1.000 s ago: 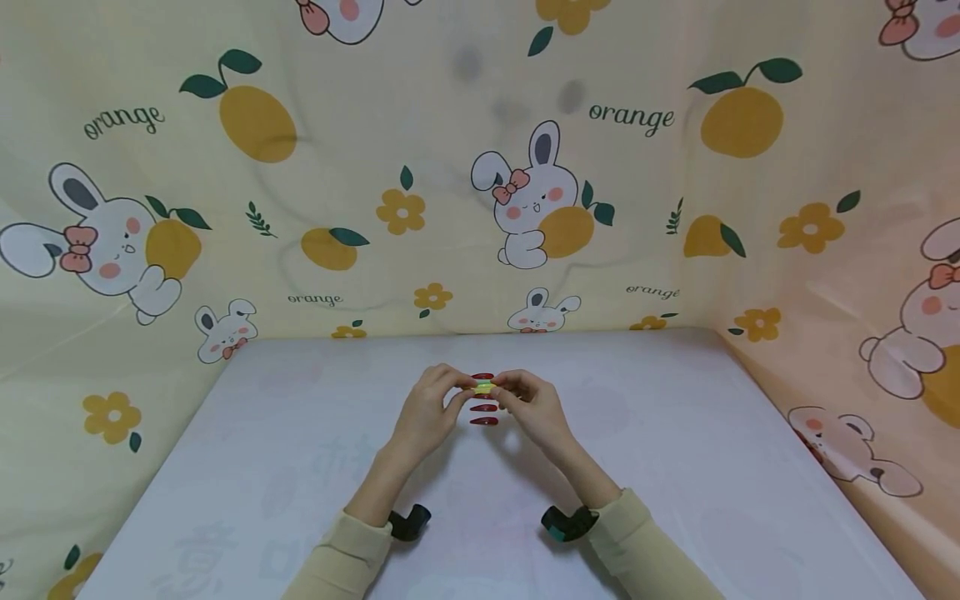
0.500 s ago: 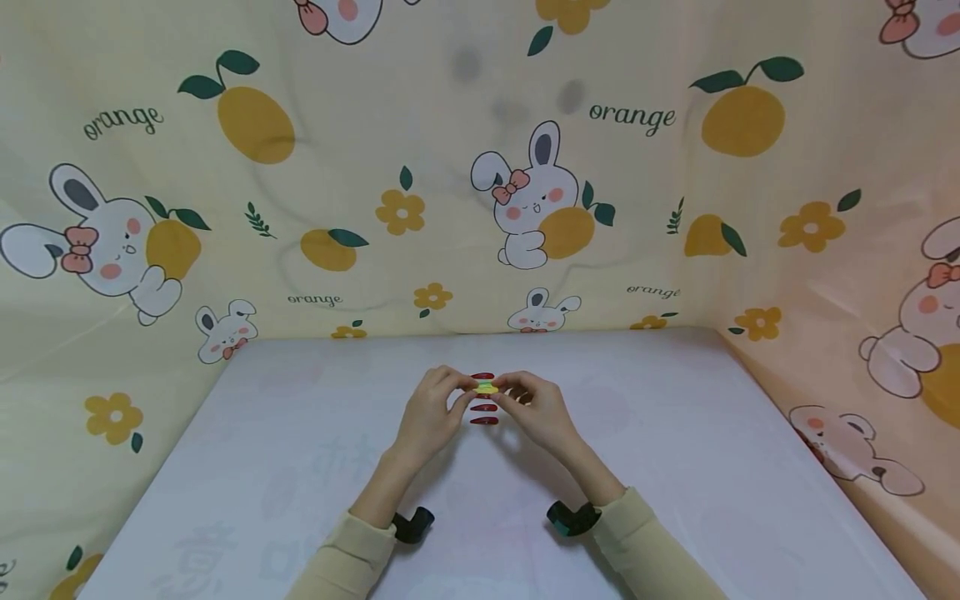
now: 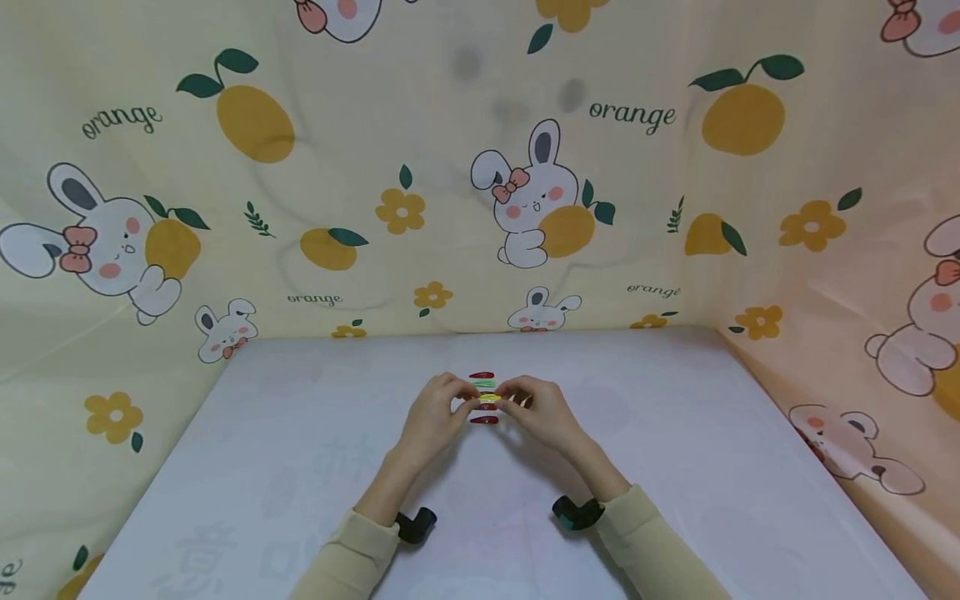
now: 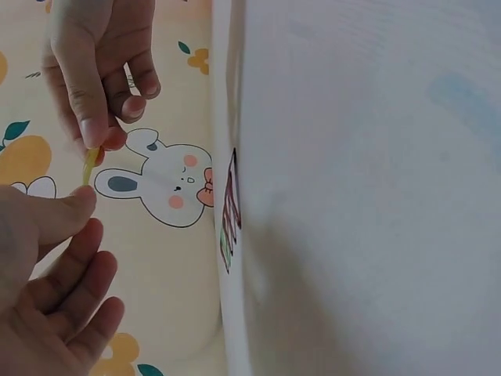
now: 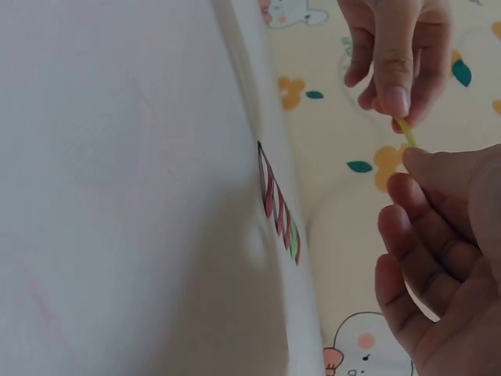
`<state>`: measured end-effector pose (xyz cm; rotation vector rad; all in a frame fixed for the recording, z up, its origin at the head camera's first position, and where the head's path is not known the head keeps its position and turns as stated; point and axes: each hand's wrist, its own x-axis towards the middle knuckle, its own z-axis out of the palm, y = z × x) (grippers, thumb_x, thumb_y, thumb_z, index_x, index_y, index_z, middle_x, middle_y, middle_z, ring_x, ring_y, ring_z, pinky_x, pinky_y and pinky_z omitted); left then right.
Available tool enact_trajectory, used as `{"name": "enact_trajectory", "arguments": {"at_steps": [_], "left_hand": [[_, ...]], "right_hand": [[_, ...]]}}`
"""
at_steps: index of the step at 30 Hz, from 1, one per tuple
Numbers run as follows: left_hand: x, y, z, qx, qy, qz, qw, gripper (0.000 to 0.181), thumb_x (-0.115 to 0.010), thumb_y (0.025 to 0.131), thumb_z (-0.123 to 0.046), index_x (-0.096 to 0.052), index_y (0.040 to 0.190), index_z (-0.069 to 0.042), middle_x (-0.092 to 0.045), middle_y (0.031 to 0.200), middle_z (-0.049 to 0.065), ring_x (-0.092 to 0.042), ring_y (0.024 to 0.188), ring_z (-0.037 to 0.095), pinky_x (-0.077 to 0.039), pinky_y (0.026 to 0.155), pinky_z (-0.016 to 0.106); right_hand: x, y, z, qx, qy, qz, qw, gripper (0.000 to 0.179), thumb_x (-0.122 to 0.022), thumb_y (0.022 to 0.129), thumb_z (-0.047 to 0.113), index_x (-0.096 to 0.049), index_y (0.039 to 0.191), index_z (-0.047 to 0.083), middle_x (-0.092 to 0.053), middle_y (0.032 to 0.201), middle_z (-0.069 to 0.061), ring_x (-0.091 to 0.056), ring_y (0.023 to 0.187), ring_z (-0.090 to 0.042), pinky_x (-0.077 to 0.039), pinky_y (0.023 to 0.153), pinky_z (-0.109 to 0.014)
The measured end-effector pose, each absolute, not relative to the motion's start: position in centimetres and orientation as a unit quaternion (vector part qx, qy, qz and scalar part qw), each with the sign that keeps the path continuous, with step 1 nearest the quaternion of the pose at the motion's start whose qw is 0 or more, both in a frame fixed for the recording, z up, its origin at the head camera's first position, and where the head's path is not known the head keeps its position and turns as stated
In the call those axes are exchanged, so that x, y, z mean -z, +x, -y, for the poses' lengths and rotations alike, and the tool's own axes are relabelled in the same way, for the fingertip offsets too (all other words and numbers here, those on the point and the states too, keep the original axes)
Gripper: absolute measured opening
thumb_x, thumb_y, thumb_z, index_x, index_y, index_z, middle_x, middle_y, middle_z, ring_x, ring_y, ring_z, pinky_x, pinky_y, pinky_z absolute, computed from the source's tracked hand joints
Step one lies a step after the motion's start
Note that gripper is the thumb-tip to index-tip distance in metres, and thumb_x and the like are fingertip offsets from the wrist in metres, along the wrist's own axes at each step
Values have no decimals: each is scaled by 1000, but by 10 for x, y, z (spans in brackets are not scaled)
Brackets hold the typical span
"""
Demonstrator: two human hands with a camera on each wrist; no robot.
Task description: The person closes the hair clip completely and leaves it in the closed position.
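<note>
A small yellow hair clip [image 3: 490, 398] is held up between both hands in the head view. My left hand [image 3: 435, 417] pinches one end with thumb and forefinger. At the other end, my right hand [image 3: 540, 410] pinches it too. Both wrist views show the yellow clip [image 4: 90, 164] edge-on between the fingertips, raised above the table; the other fingers are loosely bent. Under and around it lies a column of tapered hair clips: a red clip [image 3: 482, 375] farthest away, then a green clip [image 3: 483, 384], then more red clips, the nearest red clip [image 3: 484, 420] fully visible. The held clip partly hides one.
The clips lie on a white table [image 3: 300, 467] whose back edge meets a patterned cloth [image 3: 450, 250] with rabbits and oranges. Cloth also hangs at the left and right sides. A black wrist camera [image 3: 416, 525] sits on the left wrist, another camera [image 3: 577, 512] on the right.
Both hands have moved slightly toward the person with the yellow hair clip, still pinching its ends. The green clip, partly covered before, now shows behind it.
</note>
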<state>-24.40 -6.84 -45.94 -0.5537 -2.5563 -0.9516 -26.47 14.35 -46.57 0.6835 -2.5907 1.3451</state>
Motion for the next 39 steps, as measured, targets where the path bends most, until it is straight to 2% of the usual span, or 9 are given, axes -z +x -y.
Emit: {"name": "enact_trajectory", "arguments": {"at_steps": [6, 12, 19, 28, 34, 39], "left_hand": [[463, -246, 68, 324, -198, 915, 133, 8, -81, 91, -10, -77, 98, -10, -69, 96, 2, -63, 93, 21, -54, 80, 38], [464, -247, 68, 310, -198, 926, 82, 7, -79, 93, -9, -77, 99, -10, -70, 99, 3, -62, 94, 21, -54, 82, 40], [467, -247, 69, 298, -202, 932, 50, 9, -75, 94, -7, -78, 102, -10, -72, 100, 3, -64, 93, 21, -53, 82, 40], [472, -245, 72, 295, -209, 932, 14, 9, -76, 92, -4, -78, 99, -10, -73, 95, 1, -66, 89, 17, -54, 81, 39], [474, -246, 73, 292, -205, 934, -9, 7, -76, 91, -4, -76, 94, -10, -69, 87, -3, -58, 77, 13, -50, 72, 33], [476, -246, 74, 282, -205, 937, -12, 5, -78, 90, -5, -77, 91, -11, -66, 84, -4, -56, 75, 11, -48, 69, 31]], "right_hand": [[470, -267, -148, -427, 230, 874, 30, 13, -79, 93, 13, -77, 105, 9, -74, 93, 2, -62, 78, -11, -51, 70, -28], [471, -269, -150, -412, 236, 880, -10, 10, -76, 94, 8, -76, 103, 9, -71, 89, 3, -61, 77, -12, -51, 69, -28], [477, -269, -149, -396, 234, 887, -41, 8, -76, 93, 7, -75, 101, 10, -69, 86, 5, -61, 78, -12, -51, 71, -30], [484, -267, -146, -370, 244, 894, -61, 6, -77, 93, 8, -74, 96, 12, -66, 83, 6, -60, 76, -12, -52, 72, -31], [488, -267, -146, -359, 266, 893, -52, 8, -80, 91, 9, -75, 95, 13, -65, 86, 8, -60, 78, -10, -51, 73, -29], [487, -267, -144, -344, 278, 896, -49, 8, -81, 90, 9, -76, 95, 14, -64, 87, 9, -58, 79, -10, -50, 73, -28]]}}
